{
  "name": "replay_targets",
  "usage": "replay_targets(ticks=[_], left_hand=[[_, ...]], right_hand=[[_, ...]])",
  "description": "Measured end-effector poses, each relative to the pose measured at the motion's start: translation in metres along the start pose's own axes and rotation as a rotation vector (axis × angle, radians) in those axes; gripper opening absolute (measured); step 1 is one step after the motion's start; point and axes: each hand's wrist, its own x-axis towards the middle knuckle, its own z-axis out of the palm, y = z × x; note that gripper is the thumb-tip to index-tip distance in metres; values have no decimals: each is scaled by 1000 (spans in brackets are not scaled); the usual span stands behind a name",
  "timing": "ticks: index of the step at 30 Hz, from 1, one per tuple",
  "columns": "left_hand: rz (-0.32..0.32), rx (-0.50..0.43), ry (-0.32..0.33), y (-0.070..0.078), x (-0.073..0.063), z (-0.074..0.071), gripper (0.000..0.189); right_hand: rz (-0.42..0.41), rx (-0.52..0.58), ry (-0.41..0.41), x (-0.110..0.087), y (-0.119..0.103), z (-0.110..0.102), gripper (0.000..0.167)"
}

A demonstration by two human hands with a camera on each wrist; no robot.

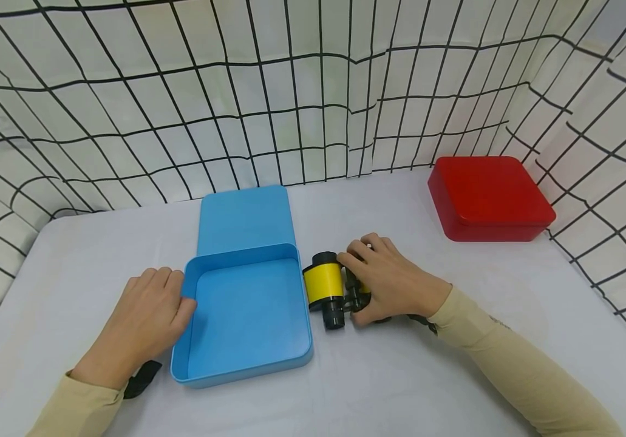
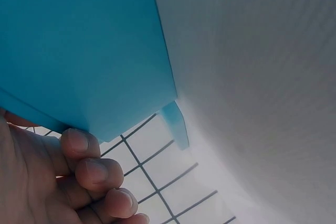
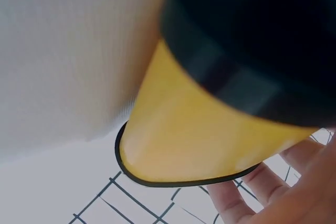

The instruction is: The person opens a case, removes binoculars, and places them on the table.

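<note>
An open blue box (image 1: 249, 315) lies on the white table, its flat blue lid (image 1: 246, 220) spread out behind it. My left hand (image 1: 149, 315) holds the box's left wall, thumb over the rim. In the left wrist view its curled fingers (image 2: 97, 173) are at the outside of the blue wall. Just right of the box are yellow and black binoculars (image 1: 323, 283). My right hand (image 1: 386, 276) grips their right barrel from above, covering much of it. The right wrist view shows the yellow barrel (image 3: 189, 135) up close, fingers (image 3: 265, 182) along its far side.
A closed red box (image 1: 498, 194) sits at the back right of the white table (image 1: 367, 376). Black wire grid panels (image 1: 269, 109) over white sheeting border the back and both sides. Part of a black strap (image 1: 422, 321) shows by my right wrist.
</note>
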Motion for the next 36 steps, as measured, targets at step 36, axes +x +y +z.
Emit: replay_targets(ticks=[36], left_hand=[[-22,-17,-39,0,-2,-3,17]], right_hand=[[-30,-54,3,-1,-1,-1,86]])
